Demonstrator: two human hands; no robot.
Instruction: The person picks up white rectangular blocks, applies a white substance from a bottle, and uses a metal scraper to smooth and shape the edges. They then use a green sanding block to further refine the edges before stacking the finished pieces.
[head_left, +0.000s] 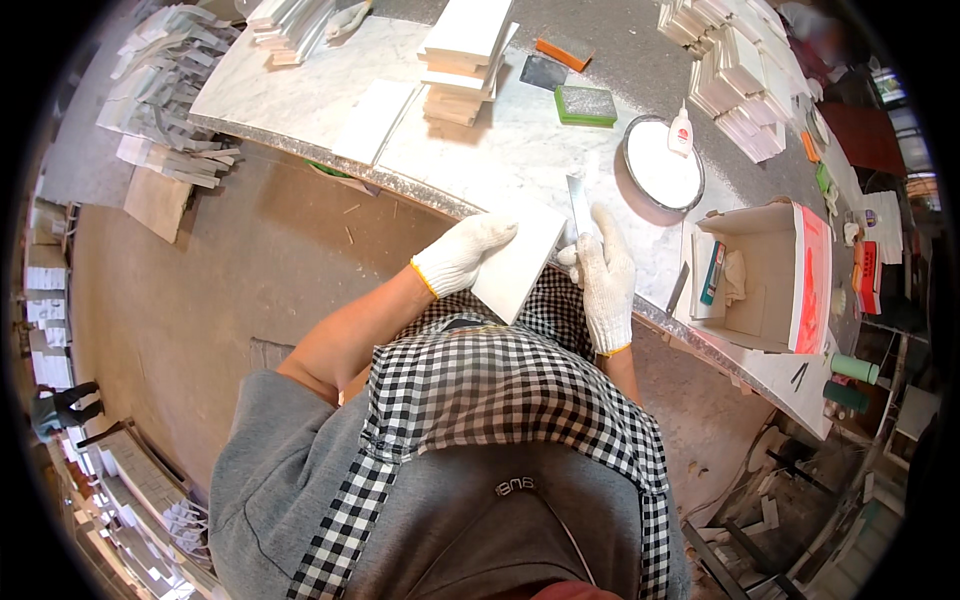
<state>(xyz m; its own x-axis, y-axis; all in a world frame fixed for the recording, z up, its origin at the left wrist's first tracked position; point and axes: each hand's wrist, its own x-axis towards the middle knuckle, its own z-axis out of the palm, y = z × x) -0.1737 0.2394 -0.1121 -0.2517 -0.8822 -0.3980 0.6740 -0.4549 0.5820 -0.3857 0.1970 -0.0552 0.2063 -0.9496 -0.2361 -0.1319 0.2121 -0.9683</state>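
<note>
In a white knit glove, my left hand (466,252) is closed on the edge of a flat white board (525,255), thumb on top. The board is tilted in front of my checked apron, its far end by the table's front edge. My gloved right hand (607,285) grips a thin metal scraper blade (578,205), which points away from me just right of the board. Beyond it is a round, dark-rimmed bowl of white filler (650,178), with a small white squeeze bottle (680,133) at its far side.
Stacked white boards (462,45) stand on the marble-patterned table (300,95), with more stacks (735,85) at right. Farther back lie a green sanding block (586,106), an orange block (565,53) and dark sandpaper (543,72). An open cardboard box (770,265) sits near the right edge.
</note>
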